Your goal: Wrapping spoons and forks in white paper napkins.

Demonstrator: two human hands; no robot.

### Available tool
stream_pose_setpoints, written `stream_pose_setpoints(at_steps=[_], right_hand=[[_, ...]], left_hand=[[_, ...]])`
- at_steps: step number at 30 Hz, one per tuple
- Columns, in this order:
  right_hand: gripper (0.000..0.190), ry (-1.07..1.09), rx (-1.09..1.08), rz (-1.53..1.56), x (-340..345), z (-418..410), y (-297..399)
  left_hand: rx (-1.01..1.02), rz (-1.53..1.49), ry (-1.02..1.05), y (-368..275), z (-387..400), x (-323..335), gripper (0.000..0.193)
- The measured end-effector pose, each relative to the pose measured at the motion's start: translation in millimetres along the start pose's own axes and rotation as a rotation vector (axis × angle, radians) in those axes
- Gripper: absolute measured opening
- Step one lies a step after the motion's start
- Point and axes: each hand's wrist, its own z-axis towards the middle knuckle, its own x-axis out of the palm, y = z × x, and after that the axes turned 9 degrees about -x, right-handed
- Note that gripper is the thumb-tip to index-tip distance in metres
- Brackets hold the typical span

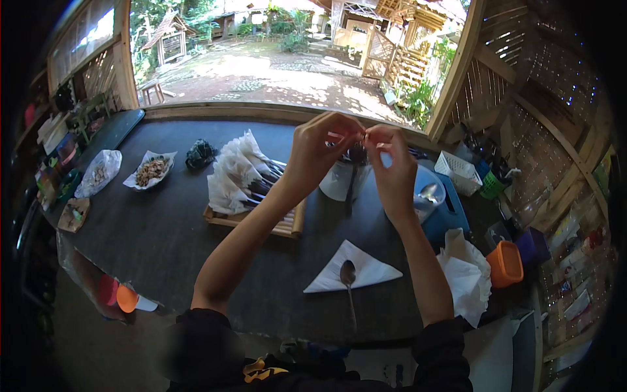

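Note:
My left hand [321,147] and my right hand [393,159] are raised at the far side of the table, their fingertips meeting. Whatever they pinch is too small and dark to make out. Behind and below them is a white container [335,182], with a dark strip like a utensil handle [350,188] in front of it. Nearer me, a metal spoon [348,274] lies on a white napkin folded into a triangle [372,267]. Left of the container, several napkin-wrapped cutlery sets [235,176] rest on a bamboo tray [297,223], partly behind my left forearm.
Leftward are a food dish [153,169], a plastic bag [100,171] and a dark crumpled bundle [200,153]. To the right stand a clear tub with spoons [431,196], a blue tray [453,210], a white basket [458,171], loose napkins [468,279] and an orange container [504,264].

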Motion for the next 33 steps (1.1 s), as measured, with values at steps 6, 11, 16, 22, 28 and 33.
stream_pose_setpoints(at_steps=[6,11,16,22,28,33], right_hand=[[0.032,0.214,0.689,0.378,-42.5,-123.3,3.6],[0.039,0.432,0.856,0.178,-74.0,-204.6,34.2],[0.034,0.472,0.898,0.113,-75.5,-227.1,69.1],[0.03,0.533,0.82,-0.002,-66.2,-230.8,82.2],[0.03,0.574,0.753,-0.162,-56.1,-230.5,92.6],[0.026,0.589,0.715,-0.214,-54.4,-229.3,91.6]], left_hand=[[-0.554,-0.12,0.16,32.1,-93.5,43.0,0.014],[-0.753,-0.187,0.199,47.9,-168.2,78.9,0.013],[-0.918,-0.096,0.237,47.2,-207.7,75.9,0.016],[-0.72,0.251,0.198,51.1,-218.9,74.5,0.017],[-0.849,0.187,0.267,49.7,-212.0,73.1,0.019],[-0.83,0.175,0.291,50.3,-206.2,74.2,0.023]])
